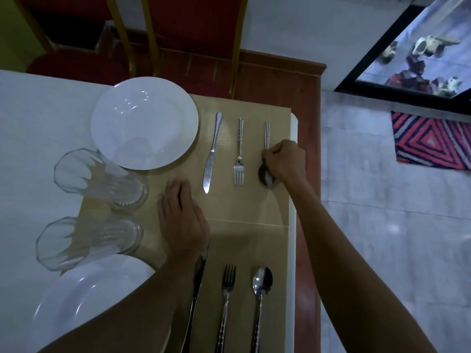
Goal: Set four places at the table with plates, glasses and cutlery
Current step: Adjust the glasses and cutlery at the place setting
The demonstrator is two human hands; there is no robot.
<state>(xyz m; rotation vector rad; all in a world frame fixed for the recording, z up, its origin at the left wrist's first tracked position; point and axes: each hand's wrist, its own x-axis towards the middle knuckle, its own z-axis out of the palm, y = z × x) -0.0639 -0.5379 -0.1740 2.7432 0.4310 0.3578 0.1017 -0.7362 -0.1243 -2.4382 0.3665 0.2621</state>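
Note:
Two places lie on tan placemats (244, 207) at the table's right end. On the far mat sit a white plate (144, 122), a knife (212, 154), a fork (239, 154) and a spoon (266, 159). My right hand (285, 159) is closed around that spoon's neck, the bowl resting on the mat. My left hand (182, 220) lies flat on the mat, palm down, holding nothing. The near mat holds a second white plate (84, 299), a knife (196, 289) partly under my left forearm, a fork (226, 301) and a spoon (261, 296). Two clear glasses (99, 177) (86, 242) stand between the plates.
The white table (33, 118) runs off to the left. Its right edge (294, 174) drops to a wooden border and a tiled floor. Red chairs with gold frames (193, 34) stand beyond the far end. A striped rug (430, 141) lies on the floor at right.

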